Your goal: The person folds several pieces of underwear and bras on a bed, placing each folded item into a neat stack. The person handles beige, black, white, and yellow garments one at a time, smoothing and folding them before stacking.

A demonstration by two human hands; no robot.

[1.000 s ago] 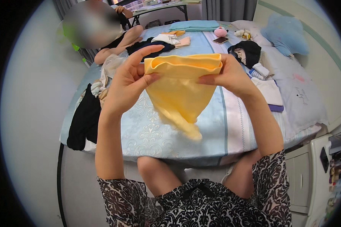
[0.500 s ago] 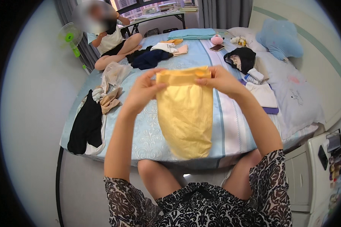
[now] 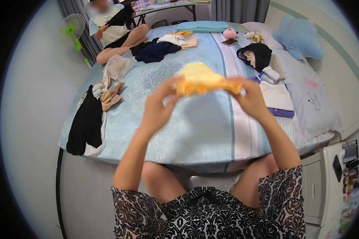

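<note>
Above the middle of the bed, a yellow garment with a gathered elastic waistband (image 3: 199,73) is stretched between my two hands. My left hand (image 3: 160,106) grips the left end of the band with thumb and fingers. At the band's right end, my right hand (image 3: 252,99) pinches it in the same way. The cloth is blurred by motion and its body flares up on the far side of the band, so I cannot tell its exact cut. It hangs clear of the bedsheet (image 3: 179,135).
Black clothing (image 3: 83,127) and a beige cloth (image 3: 112,96) lie at the bed's left. Dark blue clothing (image 3: 157,52) is heaped farther back, near a seated person holding black cloth (image 3: 121,16). Folded white cloth (image 3: 276,95) lies right. A white cabinet (image 3: 313,187) stands near right.
The yellow garment hung down toward me; now its body has swung up and away beyond the waistband. My hands have spread slightly apart, still gripping it. The seated person's black cloth shows more fully.
</note>
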